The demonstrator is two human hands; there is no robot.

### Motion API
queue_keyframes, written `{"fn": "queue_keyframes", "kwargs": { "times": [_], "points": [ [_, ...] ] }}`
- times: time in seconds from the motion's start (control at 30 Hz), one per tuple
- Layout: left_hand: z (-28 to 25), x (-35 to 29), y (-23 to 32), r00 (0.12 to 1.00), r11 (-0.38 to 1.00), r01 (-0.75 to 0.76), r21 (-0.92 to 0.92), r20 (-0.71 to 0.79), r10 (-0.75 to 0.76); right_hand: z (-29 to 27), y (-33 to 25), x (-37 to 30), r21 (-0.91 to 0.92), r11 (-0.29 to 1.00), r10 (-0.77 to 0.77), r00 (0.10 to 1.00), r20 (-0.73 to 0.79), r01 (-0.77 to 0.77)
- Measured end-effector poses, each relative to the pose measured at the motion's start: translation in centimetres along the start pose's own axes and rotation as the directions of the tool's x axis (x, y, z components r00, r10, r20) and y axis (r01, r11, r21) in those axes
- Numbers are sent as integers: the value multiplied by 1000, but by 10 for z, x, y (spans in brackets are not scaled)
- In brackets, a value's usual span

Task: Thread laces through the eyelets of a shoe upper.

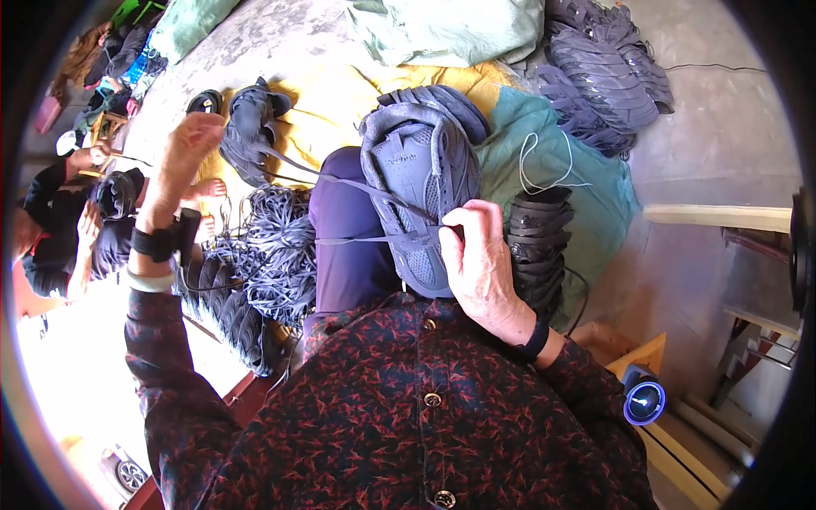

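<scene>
A pale green sack (pixel 446 34) bulges at the far side of the workspace, its contents hidden; another green sack (pixel 191 30) sits at upper left, equally guarded about what it holds. At upper right, a layered heap of dark shoe parts (pixel 595 72) rests uncontained, while a loose tangle of flat laces (pixel 272 246) lies beside the worker's dark-trousered left leg (pixel 344 221).

Just to the right of that leg, a dark grey shoe (pixel 408 174) leans tilted at the lap, toe toward the patterned shirt (pixel 365 382). It looks light, with soft, yielding mesh sides that would give under a squeeze; the padded heel collar (pixel 412 110) appears the surest place to steady it (the mesh seems unlikely to slip).

The right hand (pixel 483 263) bends over the front of the shoe, its grip pinching a lace (pixel 365 240) between thumb and fingers. The left hand (pixel 191 144) is raised well apart, fingers curled; whether its grip holds the long strand (pixel 357 183) stretching its way cannot be told. Thin, flat and limp, the lacing looks easiest to manage when pinched close to the shoe.
</scene>
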State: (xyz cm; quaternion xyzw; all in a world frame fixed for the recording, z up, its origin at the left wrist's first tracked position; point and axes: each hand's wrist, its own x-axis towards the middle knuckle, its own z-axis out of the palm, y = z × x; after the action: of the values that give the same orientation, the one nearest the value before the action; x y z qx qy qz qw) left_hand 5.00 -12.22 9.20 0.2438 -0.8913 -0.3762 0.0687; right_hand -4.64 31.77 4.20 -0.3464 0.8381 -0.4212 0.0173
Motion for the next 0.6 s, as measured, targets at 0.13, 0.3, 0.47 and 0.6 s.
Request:
{"fn": "queue_keyframes", "kwargs": {
  "times": [0.13,0.3,0.47,0.6],
  "points": [
    [67,-30,42,969,961,96,-260,245,-31,-5,4,2,1,1000,22,1000,19,-22],
    [127,-78,119,844,938,143,-314,534,50,-12,2,5,36,996,76,994,73,-79],
    [159,-87,116,858,962,-102,-254,466,214,-18,-8,11,-2,999,-38,999,34,38],
    [149,-84,108,750,940,-51,-338,609,260,-23,-17,10,-14,996,-89,991,98,90]
  ]
}}
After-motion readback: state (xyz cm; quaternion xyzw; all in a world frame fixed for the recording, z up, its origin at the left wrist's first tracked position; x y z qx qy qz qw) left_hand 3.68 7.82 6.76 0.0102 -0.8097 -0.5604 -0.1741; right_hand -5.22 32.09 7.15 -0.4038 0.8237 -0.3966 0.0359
